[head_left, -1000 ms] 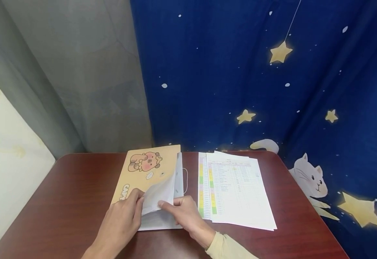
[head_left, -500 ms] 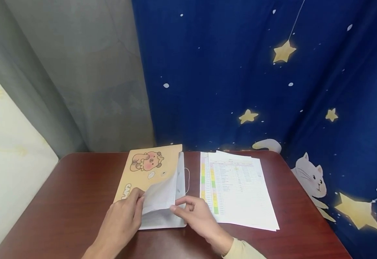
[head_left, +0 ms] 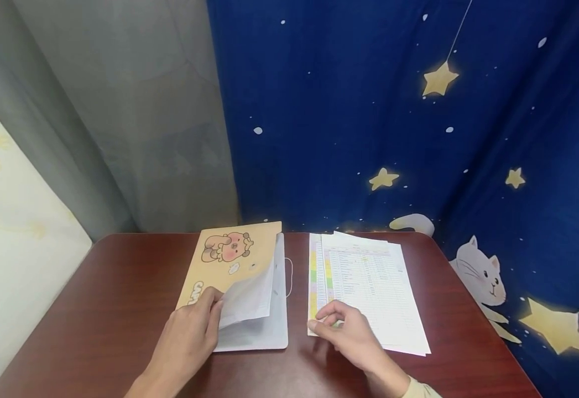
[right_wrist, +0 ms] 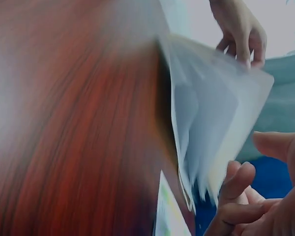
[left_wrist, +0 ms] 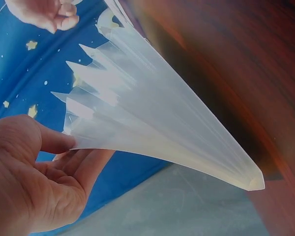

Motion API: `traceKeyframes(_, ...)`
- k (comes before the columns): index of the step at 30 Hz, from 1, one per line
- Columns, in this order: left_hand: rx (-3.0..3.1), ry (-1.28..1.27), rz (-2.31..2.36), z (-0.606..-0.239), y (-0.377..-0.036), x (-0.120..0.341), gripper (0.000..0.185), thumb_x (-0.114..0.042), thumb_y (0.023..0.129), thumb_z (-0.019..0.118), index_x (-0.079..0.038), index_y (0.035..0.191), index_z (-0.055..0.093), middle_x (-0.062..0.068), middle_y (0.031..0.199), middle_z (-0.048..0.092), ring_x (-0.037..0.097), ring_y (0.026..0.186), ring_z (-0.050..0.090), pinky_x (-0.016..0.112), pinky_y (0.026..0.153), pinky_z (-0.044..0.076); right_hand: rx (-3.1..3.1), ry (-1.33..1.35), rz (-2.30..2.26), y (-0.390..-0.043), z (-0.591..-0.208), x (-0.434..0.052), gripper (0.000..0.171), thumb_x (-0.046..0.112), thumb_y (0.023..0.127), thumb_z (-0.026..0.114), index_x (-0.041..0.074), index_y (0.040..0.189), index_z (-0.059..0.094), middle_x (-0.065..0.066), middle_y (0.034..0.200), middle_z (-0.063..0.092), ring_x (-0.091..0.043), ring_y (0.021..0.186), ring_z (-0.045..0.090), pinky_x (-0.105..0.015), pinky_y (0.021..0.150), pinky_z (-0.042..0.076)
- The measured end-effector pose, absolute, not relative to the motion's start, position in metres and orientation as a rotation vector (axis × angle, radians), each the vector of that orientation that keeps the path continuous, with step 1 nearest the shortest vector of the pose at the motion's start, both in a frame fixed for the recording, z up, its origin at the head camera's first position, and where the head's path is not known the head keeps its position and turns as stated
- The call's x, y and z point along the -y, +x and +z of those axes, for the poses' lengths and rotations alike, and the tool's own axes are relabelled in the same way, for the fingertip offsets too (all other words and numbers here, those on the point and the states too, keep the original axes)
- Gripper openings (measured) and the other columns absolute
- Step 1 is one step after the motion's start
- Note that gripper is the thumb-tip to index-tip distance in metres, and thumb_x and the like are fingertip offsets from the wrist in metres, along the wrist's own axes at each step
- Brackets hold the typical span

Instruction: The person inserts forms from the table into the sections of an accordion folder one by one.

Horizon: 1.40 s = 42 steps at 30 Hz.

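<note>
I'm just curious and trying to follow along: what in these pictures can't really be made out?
- Print on the stack of sheets: too small in the head view.
- Word on the folder cover: the left hand and lifted pockets hide most of it.
- Whether the right hand touches the sheets: unclear in the head view; the right wrist view is blurred.
- The table: its near edge is cut off.

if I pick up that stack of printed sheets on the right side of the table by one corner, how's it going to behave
The loose stack of white printed sheets will probably droop: thin paper, no clip or binding visible. The sheets already lie fanned, edges offset, so they may slide apart when lifted from the dark red wooden table. The right hand sits at the near left corner; supporting underneath seems safer.
</note>
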<state>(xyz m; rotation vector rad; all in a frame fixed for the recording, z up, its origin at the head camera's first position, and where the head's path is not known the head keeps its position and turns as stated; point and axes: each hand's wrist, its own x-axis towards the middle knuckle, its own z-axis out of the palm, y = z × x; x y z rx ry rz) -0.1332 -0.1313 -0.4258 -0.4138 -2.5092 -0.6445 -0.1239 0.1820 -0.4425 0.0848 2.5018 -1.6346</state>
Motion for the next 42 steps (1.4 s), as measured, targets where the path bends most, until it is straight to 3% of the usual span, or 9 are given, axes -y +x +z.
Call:
traceKeyframes(5,2.507,-0.412,-0.643,-0.426,-0.133,0.131,0.018,-0.009,0.095,0.075,-0.02,0.096,0.062,-0.019,0.055,0.032,0.004,0.053,0.036,0.026,0.052,0.032,-2.701,0.235,-1.421,-0.123,-0.449,-0.21,0.031,0.033,0.082,0.09,0.013,0.096,0.07,0.001,0.08,0.067,-0.01,0.063,0.053,-0.024,0.058,0.039)
traceKeyframes(11,2.52,-0.404,-0.652,-0.427,-0.132,0.132,0.017,-0.009,0.096,0.075,-0.021,0.096,0.062,-0.019,0.055,0.032,0.005,0.054,0.036,0.026,0.052,0.032,-2.898,0.397,-1.12,-0.122,-0.457,-0.249,0.033,0.038,0.081,0.09,0.017,0.098,0.071,0.005,0.083,0.069,-0.012,0.074,0.056,-0.029,0.068,0.041)
traceKeyframes(20,2.511,-0.416,-0.647,-0.43,-0.133,0.131,0.018,-0.009,0.096,0.075,-0.021,0.096,0.063,-0.02,0.056,0.03,0.003,0.054,0.034,0.025,0.053,0.031,-2.994,0.5,-0.894,-0.116,-0.468,-0.299,0.046,0.039,0.082,0.089,0.011,0.113,0.07,-0.006,0.105,0.073,-0.021,0.09,0.061,-0.034,0.072,0.04)
traceKeyframes(24,2.513,-0.424,-0.649,-0.429,-0.134,0.13,0.018,-0.009,0.095,0.076,-0.021,0.097,0.063,-0.019,0.056,0.031,0.003,0.054,0.034,0.024,0.053,0.031,-3.028,0.51,-0.81,-0.112,-0.474,-0.316,0.066,0.04,0.083,0.087,0.002,0.133,0.065,-0.024,0.131,0.065,-0.038,0.114,0.058,-0.051,0.089,0.049)
traceKeyframes(28,2.511,-0.43,-0.65,-0.429,-0.135,0.13,0.019,-0.008,0.094,0.076,-0.021,0.097,0.062,-0.019,0.056,0.03,0.003,0.054,0.034,0.024,0.053,0.031,-3.033,0.514,-0.731,-0.108,-0.477,-0.328,0.086,0.049,0.085,0.084,-0.003,0.147,0.054,-0.034,0.147,0.05,-0.051,0.132,0.043,-0.069,0.104,0.042)
traceKeyframes(36,2.496,-0.436,-0.644,-0.431,-0.135,0.129,0.019,-0.008,0.095,0.075,-0.021,0.095,0.062,-0.02,0.055,0.03,0.001,0.052,0.032,0.024,0.051,0.029,-3.053,0.509,-0.617,-0.103,-0.484,-0.333,0.102,0.065,0.082,0.081,-0.004,0.15,0.052,-0.035,0.143,0.049,-0.051,0.127,0.045,-0.069,0.099,0.044)
traceKeyframes(42,2.525,-0.412,-0.654,-0.43,-0.135,0.129,0.017,-0.008,0.096,0.074,-0.021,0.095,0.062,-0.019,0.055,0.031,0.003,0.052,0.034,0.025,0.052,0.031,-3.088,0.507,-0.581,-0.1,-0.489,-0.333,0.106,0.067,0.079,0.083,-0.006,0.15,0.052,-0.033,0.14,0.05,-0.05,0.124,0.046,-0.067,0.094,0.046)
